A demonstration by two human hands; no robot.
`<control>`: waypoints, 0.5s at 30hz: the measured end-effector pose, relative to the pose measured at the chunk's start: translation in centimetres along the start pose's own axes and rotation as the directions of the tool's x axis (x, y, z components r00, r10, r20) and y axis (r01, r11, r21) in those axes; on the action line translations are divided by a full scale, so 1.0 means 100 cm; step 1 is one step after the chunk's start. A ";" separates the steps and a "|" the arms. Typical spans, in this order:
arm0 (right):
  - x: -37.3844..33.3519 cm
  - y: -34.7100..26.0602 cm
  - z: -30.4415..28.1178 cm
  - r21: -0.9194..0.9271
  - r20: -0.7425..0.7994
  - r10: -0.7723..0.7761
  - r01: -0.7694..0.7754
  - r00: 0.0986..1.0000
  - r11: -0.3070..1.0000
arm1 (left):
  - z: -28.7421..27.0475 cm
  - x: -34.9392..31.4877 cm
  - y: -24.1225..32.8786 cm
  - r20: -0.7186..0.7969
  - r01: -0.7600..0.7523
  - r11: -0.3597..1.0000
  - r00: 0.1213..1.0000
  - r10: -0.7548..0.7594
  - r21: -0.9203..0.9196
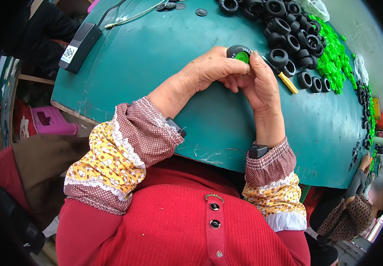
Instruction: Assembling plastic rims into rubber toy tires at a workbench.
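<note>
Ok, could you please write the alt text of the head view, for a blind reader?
A person's bare left hand and right hand hold a round black rubbery tyre with a bright green plastic hub above a teal tabletop. Toward the right lie a yellow-handled tool, a pile of black tyres and a heap of bright green plastic parts.

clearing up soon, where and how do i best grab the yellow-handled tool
Probably by the yellow handle, from the person's near side: its thick free end points that way, while black tires lie close to its far end.
</note>
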State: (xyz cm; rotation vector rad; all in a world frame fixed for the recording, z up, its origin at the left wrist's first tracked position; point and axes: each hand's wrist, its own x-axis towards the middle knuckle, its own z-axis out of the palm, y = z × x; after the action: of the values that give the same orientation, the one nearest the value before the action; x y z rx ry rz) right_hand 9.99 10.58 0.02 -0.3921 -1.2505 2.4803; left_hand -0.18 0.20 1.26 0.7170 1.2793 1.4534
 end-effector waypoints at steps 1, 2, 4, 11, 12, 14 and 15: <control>0.001 0.000 -0.002 0.028 0.090 0.047 -0.050 0.995 0.998 | -0.003 -0.001 0.002 0.001 -0.001 1.000 1.000 0.001 0.006; 0.000 0.000 -0.001 0.031 0.093 0.042 -0.045 0.995 0.999 | -0.006 -0.001 0.005 -0.004 -0.002 0.998 1.000 0.003 0.067; 0.001 0.001 0.002 -0.142 0.036 0.001 0.004 0.999 0.990 | -0.008 -0.001 0.008 -0.007 -0.009 0.991 1.000 0.010 0.136; -0.002 -0.003 0.007 -0.274 -0.098 -0.063 0.034 0.993 0.961 | -0.004 0.000 0.009 -0.085 -0.038 0.990 0.995 0.049 0.134; -0.003 -0.003 0.006 -0.248 -0.105 -0.033 0.006 0.994 0.969 | -0.005 0.000 0.006 -0.070 -0.048 0.995 0.996 0.055 0.091; -0.002 -0.003 0.002 -0.224 -0.114 -0.003 -0.023 0.994 0.974 | -0.006 0.003 0.003 -0.116 -0.077 0.995 0.990 0.085 0.068; -0.001 -0.003 0.001 -0.242 -0.117 -0.006 -0.023 0.993 0.970 | -0.007 0.003 0.003 -0.167 -0.103 0.994 0.980 0.109 0.046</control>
State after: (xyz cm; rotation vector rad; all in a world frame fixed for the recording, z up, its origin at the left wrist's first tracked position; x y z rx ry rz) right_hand 10.10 10.58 0.32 -0.5963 -1.5103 2.2788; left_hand -1.02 0.29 1.28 0.7075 1.4192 1.6083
